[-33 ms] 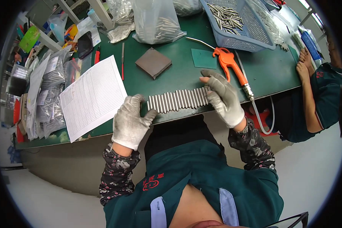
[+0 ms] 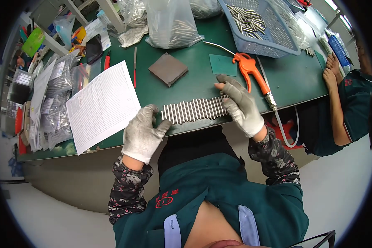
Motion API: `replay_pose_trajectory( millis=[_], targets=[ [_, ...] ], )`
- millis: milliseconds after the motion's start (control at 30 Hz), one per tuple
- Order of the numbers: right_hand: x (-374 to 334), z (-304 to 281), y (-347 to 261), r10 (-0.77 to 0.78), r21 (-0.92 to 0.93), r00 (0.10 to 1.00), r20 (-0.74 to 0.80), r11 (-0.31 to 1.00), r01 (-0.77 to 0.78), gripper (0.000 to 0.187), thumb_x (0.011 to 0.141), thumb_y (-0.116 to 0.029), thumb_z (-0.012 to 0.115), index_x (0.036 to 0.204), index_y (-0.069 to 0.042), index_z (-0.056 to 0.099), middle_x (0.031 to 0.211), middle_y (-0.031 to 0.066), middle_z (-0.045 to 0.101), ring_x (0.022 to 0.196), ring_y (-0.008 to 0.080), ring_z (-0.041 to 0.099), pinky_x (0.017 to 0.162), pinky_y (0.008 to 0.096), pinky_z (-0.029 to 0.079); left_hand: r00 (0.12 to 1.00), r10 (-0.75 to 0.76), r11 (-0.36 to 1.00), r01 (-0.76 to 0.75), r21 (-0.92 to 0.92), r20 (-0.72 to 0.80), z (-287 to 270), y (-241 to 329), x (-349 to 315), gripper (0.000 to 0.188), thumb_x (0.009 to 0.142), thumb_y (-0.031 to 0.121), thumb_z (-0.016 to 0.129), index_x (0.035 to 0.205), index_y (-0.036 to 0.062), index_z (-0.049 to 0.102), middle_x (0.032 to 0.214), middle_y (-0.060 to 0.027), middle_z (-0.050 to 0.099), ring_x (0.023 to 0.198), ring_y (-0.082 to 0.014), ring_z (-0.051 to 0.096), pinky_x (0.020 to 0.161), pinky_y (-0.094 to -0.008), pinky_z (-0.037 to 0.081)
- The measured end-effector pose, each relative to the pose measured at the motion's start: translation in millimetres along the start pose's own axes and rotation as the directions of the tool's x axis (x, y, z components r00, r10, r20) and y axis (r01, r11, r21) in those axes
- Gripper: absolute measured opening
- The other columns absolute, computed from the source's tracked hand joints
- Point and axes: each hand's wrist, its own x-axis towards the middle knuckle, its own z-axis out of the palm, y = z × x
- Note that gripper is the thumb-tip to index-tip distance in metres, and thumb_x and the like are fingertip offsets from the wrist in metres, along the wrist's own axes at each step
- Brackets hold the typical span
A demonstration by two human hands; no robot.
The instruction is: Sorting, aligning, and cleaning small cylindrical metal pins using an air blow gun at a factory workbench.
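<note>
A row of slim shiny metal pins lies side by side on the green table near its front edge. At the row's left end rests my left hand in a pale, smudged glove, thumb and fingers apart, thumb tip against or just beside the first pin. My right hand, in a similar glove with one fingertip bare, is at the right end. Its thumb is close to the last pins and partly covers them; the fingers reach out above, apart from the thumb. Neither hand has a pin lifted.
Behind the row are a brown square block, an orange air blow gun with hose, a blue basket of pins and a plastic bag. Left lies a printed sheet. A co-worker's hands rest at far right.
</note>
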Motion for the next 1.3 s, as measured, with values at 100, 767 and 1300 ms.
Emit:
replay_pose_trajectory(
  millis=[100,767,1300],
  targets=[
    [1.9,13.5,9.6,0.040,-0.129,0.994,0.102,0.991,-0.026,0.035,0.085,-0.016,0.055,0.114,0.003,0.056,0.117,0.0243,0.054,0.110,0.0399,0.052,0.093,0.0413,0.044,0.999,0.000,1.000,-0.001,0.006,0.033,2.1,3.6,1.2,0.041,0.074,0.027,0.074,0.104,0.0052,0.056,0.074,-0.0093,0.059,0.065,-0.0240,0.062,0.061,-0.0346,0.050],
    [19.0,53.0,-17.7,0.082,-0.235,0.992,0.093,0.970,-0.058,0.033,0.076,-0.016,0.063,0.107,-0.004,0.063,0.109,0.0141,0.062,0.109,0.0343,0.054,0.100,0.0479,0.037,0.959,0.268,0.960,-0.274,-0.058,-0.093,45.3,25.7,27.1,0.036,0.084,0.014,0.057,0.117,0.0055,0.047,0.080,-0.0163,0.064,0.069,-0.0358,0.064,0.059,-0.0444,0.052],
    [20.8,49.8,-13.2,-0.109,-0.209,0.963,0.245,0.964,0.162,0.022,0.068,-0.024,0.067,0.086,-0.010,0.068,0.096,0.0081,0.064,0.086,0.0290,0.056,0.079,0.0411,0.044,0.963,0.222,0.759,-0.269,-0.594,-0.152,43.5,-3.4,-24.8,0.041,0.087,0.001,0.051,0.127,0.0016,0.045,0.077,-0.0072,0.058,0.065,-0.0134,0.057,0.060,-0.0268,0.048]
  ],
)
